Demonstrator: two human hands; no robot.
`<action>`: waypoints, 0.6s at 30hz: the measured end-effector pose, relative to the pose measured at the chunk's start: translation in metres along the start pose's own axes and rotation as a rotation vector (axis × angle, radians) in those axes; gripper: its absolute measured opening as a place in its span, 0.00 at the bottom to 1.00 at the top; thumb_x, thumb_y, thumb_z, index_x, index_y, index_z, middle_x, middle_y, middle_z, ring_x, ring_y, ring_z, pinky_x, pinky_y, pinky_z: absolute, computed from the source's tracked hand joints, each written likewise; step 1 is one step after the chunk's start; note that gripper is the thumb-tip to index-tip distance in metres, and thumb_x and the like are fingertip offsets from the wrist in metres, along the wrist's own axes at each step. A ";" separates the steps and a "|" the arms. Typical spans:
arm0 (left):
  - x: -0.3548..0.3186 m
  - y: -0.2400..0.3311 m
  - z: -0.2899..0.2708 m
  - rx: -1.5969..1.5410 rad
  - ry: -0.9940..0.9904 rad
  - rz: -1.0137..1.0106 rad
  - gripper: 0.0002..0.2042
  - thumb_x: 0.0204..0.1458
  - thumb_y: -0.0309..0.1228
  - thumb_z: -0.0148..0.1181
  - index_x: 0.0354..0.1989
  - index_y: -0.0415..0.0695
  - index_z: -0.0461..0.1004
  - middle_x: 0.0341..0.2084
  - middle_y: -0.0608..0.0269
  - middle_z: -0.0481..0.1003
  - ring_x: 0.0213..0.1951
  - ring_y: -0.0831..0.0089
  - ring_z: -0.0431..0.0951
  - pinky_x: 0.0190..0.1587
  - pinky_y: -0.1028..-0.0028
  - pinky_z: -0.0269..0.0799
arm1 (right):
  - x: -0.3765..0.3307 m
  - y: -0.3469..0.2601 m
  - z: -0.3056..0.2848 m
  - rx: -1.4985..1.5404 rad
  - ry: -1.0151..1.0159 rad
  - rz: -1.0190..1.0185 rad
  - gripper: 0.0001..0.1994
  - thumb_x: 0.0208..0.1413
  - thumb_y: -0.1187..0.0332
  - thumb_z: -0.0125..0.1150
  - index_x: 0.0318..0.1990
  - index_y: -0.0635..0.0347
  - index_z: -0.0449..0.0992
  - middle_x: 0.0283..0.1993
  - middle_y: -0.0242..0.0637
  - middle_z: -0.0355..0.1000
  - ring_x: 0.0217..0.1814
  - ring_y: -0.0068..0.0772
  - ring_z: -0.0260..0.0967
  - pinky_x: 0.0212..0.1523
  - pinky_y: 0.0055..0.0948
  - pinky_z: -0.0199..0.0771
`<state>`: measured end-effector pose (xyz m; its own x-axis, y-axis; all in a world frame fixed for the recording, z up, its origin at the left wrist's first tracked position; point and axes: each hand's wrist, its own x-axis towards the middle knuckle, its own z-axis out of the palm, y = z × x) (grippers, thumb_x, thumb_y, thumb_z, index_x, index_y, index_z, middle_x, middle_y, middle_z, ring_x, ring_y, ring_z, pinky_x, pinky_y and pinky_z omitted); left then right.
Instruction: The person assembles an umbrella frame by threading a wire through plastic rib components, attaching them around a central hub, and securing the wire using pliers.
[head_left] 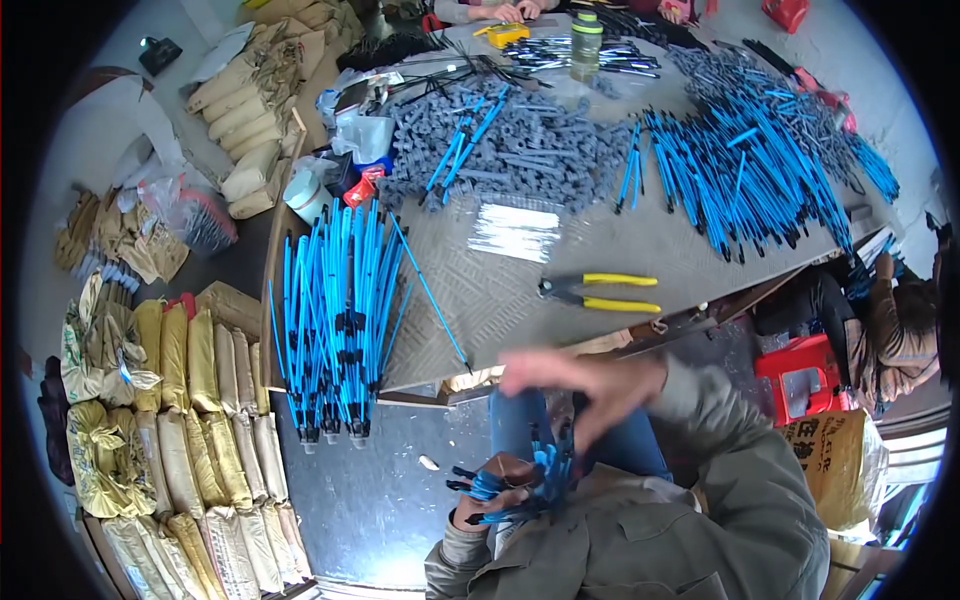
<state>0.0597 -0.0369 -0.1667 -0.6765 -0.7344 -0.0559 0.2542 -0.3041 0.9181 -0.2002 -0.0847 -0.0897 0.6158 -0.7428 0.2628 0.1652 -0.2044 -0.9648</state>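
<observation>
My left hand (500, 490), low over my lap, is closed around a bundle of blue rods with black ends (548, 472). Just above that bundle is my right hand (590, 385), blurred by motion, its thumb apart from the stretched-out fingers; I see nothing in it. It is close to the table's front edge. Yellow-handled cutters or pliers (605, 292) lie on the table (440, 350) beyond it. To the left, a heap of blue rods with black fittings (340, 270) hangs over the edge. A single blue rod (432, 290) lies beside that heap.
Grey plastic parts (510, 140) are piled mid-table behind a pack of white strips (515, 232). More blue rods (740, 180) lie at right. A bottle (586, 48) stands at the back. Stacked sacks (180, 400) flank the left; a red stool (800, 375) and another person (900, 340) are at right.
</observation>
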 end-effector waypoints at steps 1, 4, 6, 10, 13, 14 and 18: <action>0.002 0.002 0.002 0.055 0.005 -0.008 0.14 0.40 0.24 0.60 0.39 0.35 0.74 0.33 0.57 0.71 0.36 0.67 0.72 0.39 0.72 0.66 | 0.017 -0.005 -0.029 0.032 0.046 0.022 0.42 0.49 0.54 0.63 0.65 0.61 0.46 0.59 0.38 0.55 0.60 0.33 0.54 0.61 0.36 0.54; 0.006 -0.014 -0.005 0.063 -0.041 -0.022 0.15 0.41 0.25 0.61 0.40 0.35 0.74 0.35 0.56 0.71 0.36 0.66 0.72 0.40 0.72 0.66 | 0.078 0.012 -0.125 -0.710 0.589 -0.016 0.20 0.50 0.55 0.61 0.45 0.60 0.72 0.42 0.36 0.70 0.40 0.32 0.70 0.41 0.34 0.71; 0.008 -0.026 -0.011 -0.006 -0.116 -0.060 0.16 0.42 0.26 0.61 0.42 0.36 0.74 0.36 0.54 0.71 0.38 0.65 0.72 0.42 0.71 0.66 | 0.102 0.023 -0.169 -1.210 0.704 0.194 0.17 0.49 0.56 0.61 0.40 0.58 0.73 0.42 0.42 0.69 0.39 0.41 0.72 0.37 0.38 0.71; 0.003 -0.004 0.008 0.079 0.004 0.037 0.15 0.43 0.28 0.60 0.41 0.36 0.74 0.39 0.53 0.71 0.40 0.65 0.71 0.42 0.70 0.66 | 0.121 0.029 -0.191 -1.548 0.593 0.447 0.16 0.47 0.56 0.62 0.40 0.55 0.72 0.42 0.41 0.69 0.41 0.45 0.70 0.37 0.40 0.70; -0.003 -0.006 0.008 0.126 0.002 0.033 0.15 0.44 0.29 0.60 0.41 0.36 0.74 0.40 0.52 0.70 0.41 0.64 0.71 0.42 0.70 0.67 | 0.116 0.030 -0.193 -1.677 0.482 0.476 0.15 0.46 0.55 0.62 0.38 0.53 0.73 0.42 0.39 0.69 0.40 0.43 0.71 0.36 0.42 0.70; -0.004 -0.006 0.008 0.148 -0.006 0.025 0.15 0.44 0.30 0.59 0.41 0.36 0.74 0.41 0.52 0.70 0.42 0.64 0.70 0.42 0.69 0.67 | 0.112 0.027 -0.189 -1.663 0.473 0.486 0.15 0.46 0.55 0.62 0.38 0.53 0.73 0.42 0.39 0.69 0.40 0.43 0.71 0.36 0.42 0.70; -0.003 -0.010 -0.002 0.244 -0.045 0.069 0.17 0.45 0.32 0.61 0.42 0.37 0.74 0.40 0.55 0.71 0.40 0.66 0.72 0.43 0.70 0.67 | 0.087 -0.008 -0.140 -1.400 0.483 0.035 0.09 0.49 0.64 0.60 0.38 0.52 0.74 0.35 0.35 0.69 0.35 0.38 0.70 0.33 0.33 0.71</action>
<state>0.0603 -0.0330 -0.1765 -0.6948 -0.7189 0.0225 0.1303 -0.0950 0.9869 -0.2560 -0.2367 -0.0584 0.2474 -0.8380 0.4864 -0.8764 -0.4076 -0.2563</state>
